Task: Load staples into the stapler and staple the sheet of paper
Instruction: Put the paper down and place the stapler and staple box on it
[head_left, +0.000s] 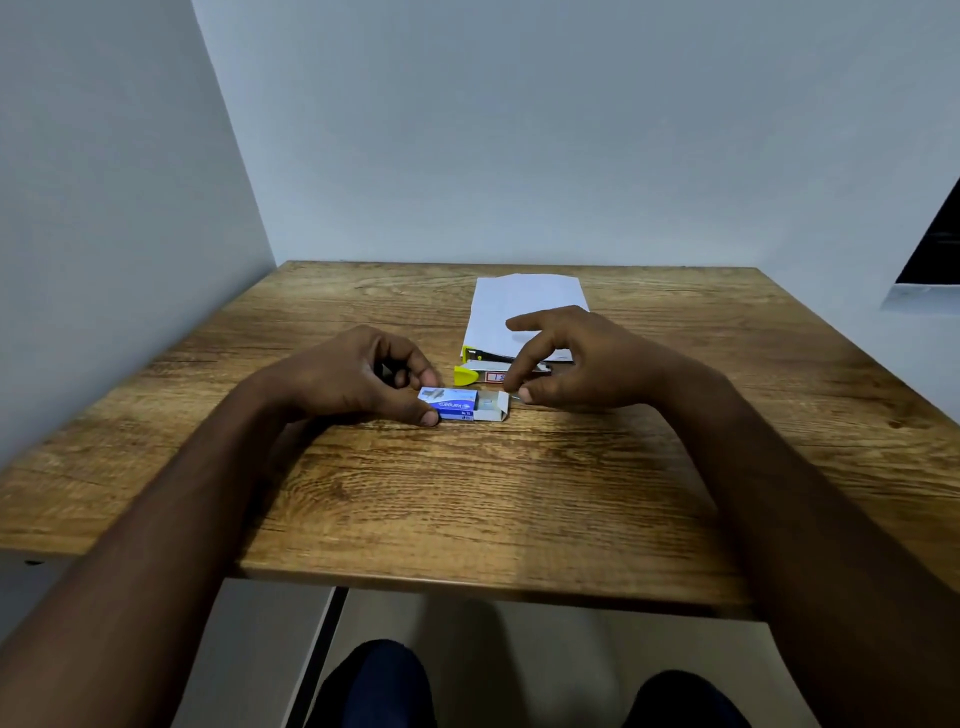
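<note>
One thin metal staple strip (515, 396) in right hand (587, 364) beside rectangular cardboard box (457, 404).

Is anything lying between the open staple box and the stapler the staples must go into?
Nothing visible does. The stapler lies just behind the staple box, with bare table between. The right hand, pinching what looks like a staple strip, covers only the stapler's right part.

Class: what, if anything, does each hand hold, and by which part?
Left hand grips the blue cardboard staple box by its closed end. Right hand pinches a thin strip, perhaps staples, beside its open end.
</note>
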